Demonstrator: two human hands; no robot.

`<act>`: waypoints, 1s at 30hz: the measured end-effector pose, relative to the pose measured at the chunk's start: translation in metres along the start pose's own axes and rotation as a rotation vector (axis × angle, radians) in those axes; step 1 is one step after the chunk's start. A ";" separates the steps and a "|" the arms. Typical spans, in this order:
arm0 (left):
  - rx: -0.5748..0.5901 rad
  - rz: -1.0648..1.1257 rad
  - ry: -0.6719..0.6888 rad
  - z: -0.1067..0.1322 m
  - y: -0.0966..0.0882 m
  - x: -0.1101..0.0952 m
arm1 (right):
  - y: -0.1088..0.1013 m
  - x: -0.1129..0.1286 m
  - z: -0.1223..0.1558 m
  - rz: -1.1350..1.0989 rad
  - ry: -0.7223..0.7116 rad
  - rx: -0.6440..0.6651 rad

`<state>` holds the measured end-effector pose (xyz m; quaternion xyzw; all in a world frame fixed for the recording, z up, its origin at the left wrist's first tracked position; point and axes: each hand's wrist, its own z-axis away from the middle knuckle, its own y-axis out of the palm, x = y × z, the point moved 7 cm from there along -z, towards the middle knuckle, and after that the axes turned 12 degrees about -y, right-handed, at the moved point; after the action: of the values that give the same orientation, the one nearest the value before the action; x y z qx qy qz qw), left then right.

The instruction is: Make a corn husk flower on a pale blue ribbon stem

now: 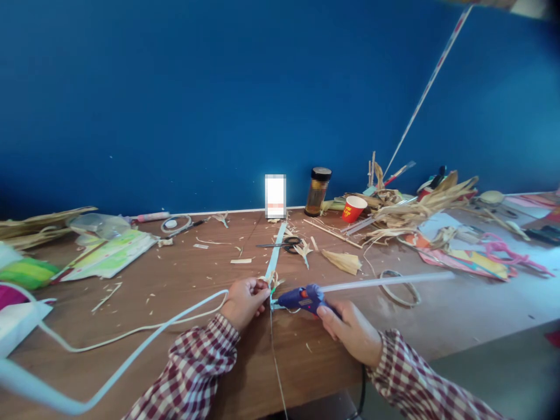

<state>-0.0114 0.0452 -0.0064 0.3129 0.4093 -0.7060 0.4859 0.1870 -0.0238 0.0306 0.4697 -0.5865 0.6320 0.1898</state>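
Observation:
My right hand (350, 329) grips a blue hot glue gun (301, 298) with a long clear glue stick (385, 282) out of its back. The gun's nozzle points left at a small husk piece (272, 284) pinched in my left hand (245, 300). That piece sits at the near end of a pale blue strip (275, 252) lying on the brown table (184, 291). A thin wire runs from the pinch down over the table's front edge. Both sleeves are red-and-white checked.
Black scissors (286, 244) and husk scraps lie behind the hands. A dark jar (317, 191), a red paper cup (352, 208) and a heap of dried husks (411, 210) stand at the back right. A white cord (131, 332) loops at left beside paper packets (105, 254).

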 end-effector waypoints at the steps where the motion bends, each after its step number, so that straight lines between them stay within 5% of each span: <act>1: -0.001 -0.006 0.000 0.000 0.000 0.000 | 0.000 0.000 0.000 0.011 0.002 0.005; 17: 0.025 -0.049 0.015 -0.004 0.003 0.003 | -0.008 0.015 -0.006 0.231 -0.001 0.081; 30: -0.003 -0.077 -0.018 0.000 0.002 -0.002 | -0.004 0.007 -0.002 -0.044 -0.013 0.041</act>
<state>-0.0093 0.0459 -0.0057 0.2898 0.4178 -0.7264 0.4624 0.1857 -0.0233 0.0385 0.4904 -0.5643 0.6363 0.1903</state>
